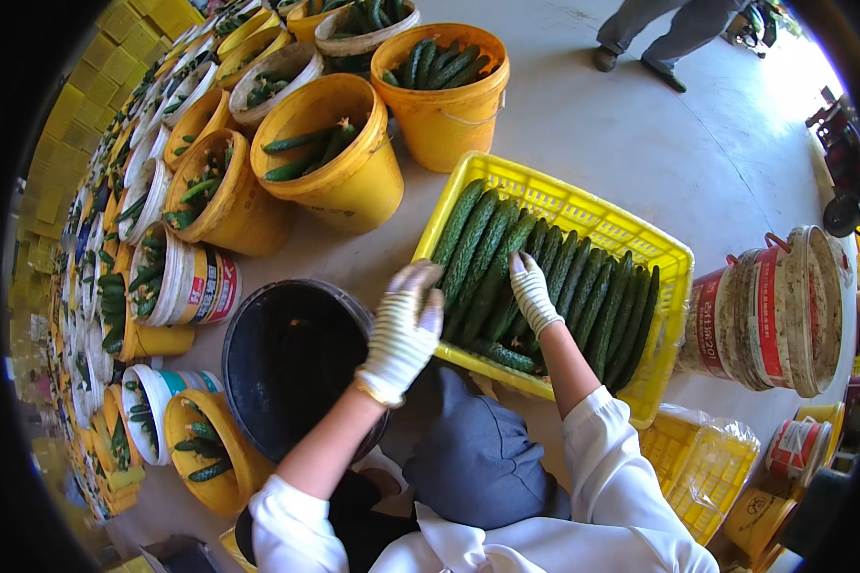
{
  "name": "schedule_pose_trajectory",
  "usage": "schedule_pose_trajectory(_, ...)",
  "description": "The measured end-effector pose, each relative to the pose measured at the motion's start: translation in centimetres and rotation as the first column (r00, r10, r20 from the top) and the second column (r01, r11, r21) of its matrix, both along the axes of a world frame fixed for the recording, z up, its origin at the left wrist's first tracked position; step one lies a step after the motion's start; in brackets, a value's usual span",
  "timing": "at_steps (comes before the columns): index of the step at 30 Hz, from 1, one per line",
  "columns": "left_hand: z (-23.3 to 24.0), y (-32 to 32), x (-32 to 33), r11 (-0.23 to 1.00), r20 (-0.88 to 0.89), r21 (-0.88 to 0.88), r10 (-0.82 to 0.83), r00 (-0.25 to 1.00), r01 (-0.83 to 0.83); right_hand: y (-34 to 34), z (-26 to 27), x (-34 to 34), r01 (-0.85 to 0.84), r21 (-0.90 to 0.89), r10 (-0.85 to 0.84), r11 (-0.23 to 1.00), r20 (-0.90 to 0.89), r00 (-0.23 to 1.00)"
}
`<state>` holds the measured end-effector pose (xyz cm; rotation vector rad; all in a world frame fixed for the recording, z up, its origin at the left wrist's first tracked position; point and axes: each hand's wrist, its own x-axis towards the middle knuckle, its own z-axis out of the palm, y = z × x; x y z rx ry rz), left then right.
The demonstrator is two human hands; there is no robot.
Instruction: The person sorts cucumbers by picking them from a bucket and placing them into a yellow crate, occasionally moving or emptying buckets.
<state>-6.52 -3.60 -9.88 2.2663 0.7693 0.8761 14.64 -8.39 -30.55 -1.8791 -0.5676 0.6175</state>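
Observation:
A yellow plastic crate (pixel 620 215), lined with clear film, stands before me at a slant. Dark green cucumbers (pixel 595 294) lie in it side by side, with one cucumber (pixel 505 356) lying crosswise near the close edge. My right hand (pixel 534 290), in a striped knit glove, reaches inside; its fingertips touch a cucumber in the row, and whether they grip it is hidden. Over the crate's left edge is my left hand (pixel 401 329), gloved alike, thumb and fingers apart with nothing seen in them. Beside it stands a black bucket (pixel 294 365), its inside dark.
Yellow buckets (pixel 351 204) and white buckets (pixel 186 279) holding cucumbers crowd the left side. Another yellow bucket (pixel 441 129) stands beyond the crate. To the right are a stained lidded pail (pixel 767 315) and a film-covered yellow crate (pixel 695 473). A person's legs (pixel 659 32) show at the top.

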Motion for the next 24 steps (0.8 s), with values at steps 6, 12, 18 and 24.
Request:
schedule_pose_trajectory(6,6.1,2.2,-10.6,0.958,0.064,-0.279,0.081,0.995,-0.06,2.3,3.6,-1.0,0.04,0.248,0.048,0.968,-0.337,0.94)
schedule_pose_trajectory(12,7.2,4.8,-18.2,0.877,-0.092,-0.411,0.232,0.968,-0.249,1.4,4.3,-1.2,-0.124,-0.075,0.121,0.989,-0.043,0.992)
schedule_pose_trajectory(18,-1.8,10.8,-23.8,0.716,-0.621,-0.617,-0.188,0.761,-0.327,2.8,3.8,-5.2,0.121,-0.242,0.008,0.963,0.472,0.882)
schedule_pose_trajectory(24,-16.4,9.8,-21.7,0.714,-0.787,-0.612,-0.509,0.349,-0.339,2.6,2.9,-4.4,0.081,-0.276,0.065,0.958,0.482,0.874)
